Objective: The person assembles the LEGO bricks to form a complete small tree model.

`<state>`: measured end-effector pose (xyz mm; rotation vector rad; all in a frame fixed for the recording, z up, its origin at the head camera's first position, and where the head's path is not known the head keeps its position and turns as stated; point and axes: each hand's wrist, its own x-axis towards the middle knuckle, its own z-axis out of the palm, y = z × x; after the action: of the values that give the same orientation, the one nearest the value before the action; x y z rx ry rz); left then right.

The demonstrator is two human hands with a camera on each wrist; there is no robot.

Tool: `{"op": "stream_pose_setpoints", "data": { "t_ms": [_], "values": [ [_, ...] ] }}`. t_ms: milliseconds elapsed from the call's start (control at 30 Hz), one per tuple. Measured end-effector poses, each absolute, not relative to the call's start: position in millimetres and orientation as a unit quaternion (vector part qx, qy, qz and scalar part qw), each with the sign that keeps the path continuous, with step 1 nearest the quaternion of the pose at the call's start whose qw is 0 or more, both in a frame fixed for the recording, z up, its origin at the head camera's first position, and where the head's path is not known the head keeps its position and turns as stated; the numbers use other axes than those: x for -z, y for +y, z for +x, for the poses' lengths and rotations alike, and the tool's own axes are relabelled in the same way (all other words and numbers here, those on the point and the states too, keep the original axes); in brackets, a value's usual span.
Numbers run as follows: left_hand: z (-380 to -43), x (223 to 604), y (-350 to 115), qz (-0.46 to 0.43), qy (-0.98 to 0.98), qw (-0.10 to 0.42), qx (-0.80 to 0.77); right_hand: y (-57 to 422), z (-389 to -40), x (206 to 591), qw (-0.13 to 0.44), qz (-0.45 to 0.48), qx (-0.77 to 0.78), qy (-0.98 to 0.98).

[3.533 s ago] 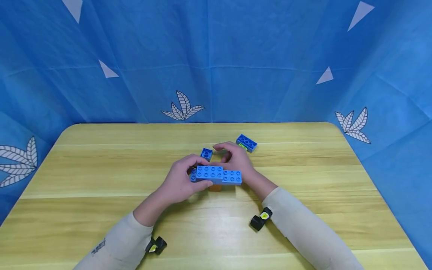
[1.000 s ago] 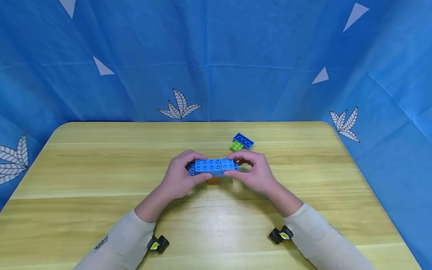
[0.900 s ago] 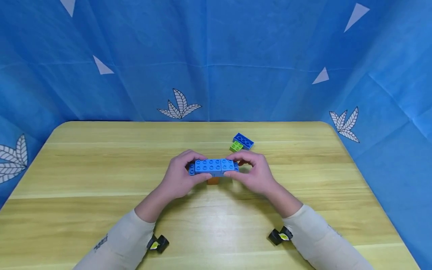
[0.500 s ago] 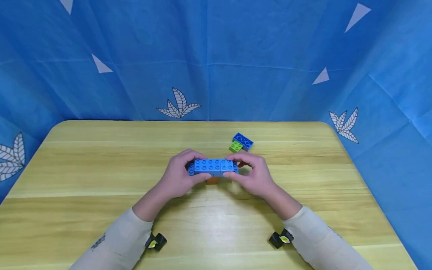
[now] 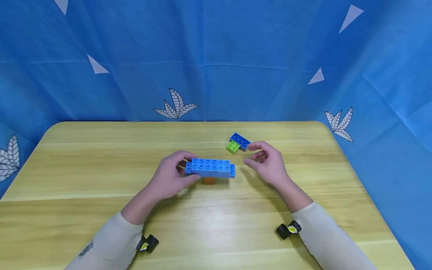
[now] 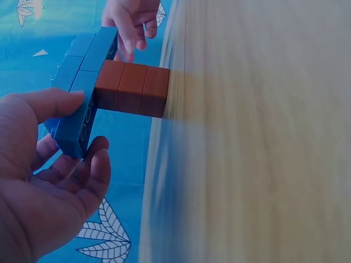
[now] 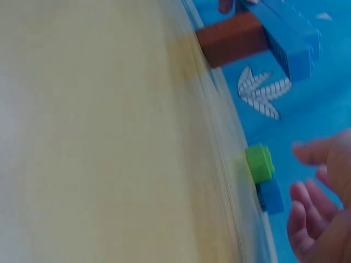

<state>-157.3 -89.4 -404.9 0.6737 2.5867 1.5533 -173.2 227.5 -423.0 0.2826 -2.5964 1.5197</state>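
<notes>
Light blue building bricks (image 5: 209, 167) form two layers across the top of an orange-brown column (image 6: 131, 87) of three stacked bricks, which stands on the table. My left hand (image 5: 168, 176) holds the left end of the blue layers, thumb on the near side and index finger on the far side. Its other fingers curl below, as the left wrist view shows. To the right of the build, my right hand (image 5: 270, 165) hovers with loosely bent fingers, touching nothing. Beyond it lie a small lime green brick (image 5: 233, 147) and a darker blue brick (image 5: 240, 140) with its hollow underside up.
The pale wooden table (image 5: 111, 150) has rounded far corners. Behind and beside it hangs a blue curtain (image 5: 206, 60) printed with leaves and white triangles. A black wrist camera (image 5: 148, 243) sits on each sleeve.
Earlier my right hand placed a small blue brick on the right of the top layer and pinched it. Now it has let go and moved right. The left hand keeps its hold.
</notes>
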Motion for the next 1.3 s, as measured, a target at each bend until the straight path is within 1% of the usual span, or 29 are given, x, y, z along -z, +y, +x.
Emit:
{"op": "stream_pose_setpoints", "data": {
  "t_ms": [67,133,433,600,733,833,967,1167,1300],
  "values": [
    [-158,406,-89,0.21,0.839,0.02,-0.502,230,-181,424,0.075,0.055,-0.477,-0.874],
    [-159,407,-88,0.206,0.84,0.016,-0.501,231,-189,426,0.078,0.029,-0.447,-0.891],
    [-161,405,-82,0.189,0.845,0.015,-0.5,222,-213,433,0.03,-0.025,-0.358,-0.933],
    [-162,406,-81,0.18,0.847,0.021,-0.499,218,-214,432,0.028,-0.031,-0.334,-0.942],
    [-162,405,-80,0.177,0.844,0.026,-0.506,219,-213,435,0.047,-0.053,-0.388,-0.919],
    [-162,406,-81,0.175,0.841,0.029,-0.511,222,-213,438,0.075,-0.069,-0.458,-0.883],
    [-162,407,-81,0.173,0.842,0.03,-0.511,224,-213,441,0.104,-0.059,-0.544,-0.831],
    [-162,407,-81,0.172,0.842,0.032,-0.51,224,-211,437,0.091,-0.027,-0.669,-0.737],
    [-162,406,-81,0.176,0.839,0.031,-0.514,222,-208,431,0.086,-0.011,-0.701,-0.707]
  ]
}}
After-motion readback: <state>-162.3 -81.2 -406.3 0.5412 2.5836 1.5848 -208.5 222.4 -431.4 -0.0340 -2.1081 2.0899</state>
